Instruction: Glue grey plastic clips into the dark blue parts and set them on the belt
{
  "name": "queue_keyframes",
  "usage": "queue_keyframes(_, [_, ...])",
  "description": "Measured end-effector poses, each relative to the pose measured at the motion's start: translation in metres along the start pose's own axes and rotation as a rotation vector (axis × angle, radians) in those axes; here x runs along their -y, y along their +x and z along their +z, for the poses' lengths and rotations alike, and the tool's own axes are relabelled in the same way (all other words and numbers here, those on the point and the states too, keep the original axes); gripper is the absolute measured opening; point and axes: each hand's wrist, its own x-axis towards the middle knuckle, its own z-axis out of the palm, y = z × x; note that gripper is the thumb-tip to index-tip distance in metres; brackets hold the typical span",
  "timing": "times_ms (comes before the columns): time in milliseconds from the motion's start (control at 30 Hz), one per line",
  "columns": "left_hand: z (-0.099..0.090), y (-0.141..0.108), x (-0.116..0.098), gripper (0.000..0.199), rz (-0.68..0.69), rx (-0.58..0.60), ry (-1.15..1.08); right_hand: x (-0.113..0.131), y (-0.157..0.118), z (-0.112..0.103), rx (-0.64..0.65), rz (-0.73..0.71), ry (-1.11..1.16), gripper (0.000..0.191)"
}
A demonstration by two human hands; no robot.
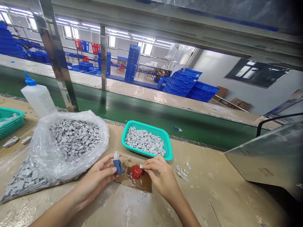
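Observation:
Between the thumb and fingers of my left hand (103,171) is a small dark blue plastic part (118,166) with a light grey piece (116,155) at its top. My right hand (161,176) pinches a small light grey plastic piece (141,166) at the edge of a red cap-like dish (136,172), which looks wet and glossy. Whether the piece touches the dish I cannot tell. The dish sits on a stained brown cardboard scrap (144,186) between my hands. Just beyond them stands a turquoise basket (168,148) full of small grey pieces.
At left lies a clear plastic bag (42,151) of grey parts, with a white squeeze bottle (39,99) behind it. Several loose grey pieces (185,171) lie at right. Beyond the table runs a green conveyor belt (151,115) carrying a small blue-and-white part (177,128). A tilted panel (267,157) stands right.

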Motion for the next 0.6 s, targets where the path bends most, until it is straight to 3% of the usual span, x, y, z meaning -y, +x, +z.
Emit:
queue_keyframes(200, [-0.001, 0.002, 0.004, 0.031, -0.029, 0.044, 0.029, -0.002, -0.001, -0.005, -0.042, 0.006, 0.053, 0.021])
queue_keyframes(333, [0.002, 0.000, 0.006, 0.026, 0.054, 0.076, 0.129, 0.014, -0.008, -0.014, -0.138, 0.008, 0.181, 0.014])
queue_keyframes(600, [0.006, -0.004, 0.010, 0.022, 0.168, 0.096, 0.313, 0.047, -0.012, 0.001, -0.067, -0.126, 0.303, 0.024])
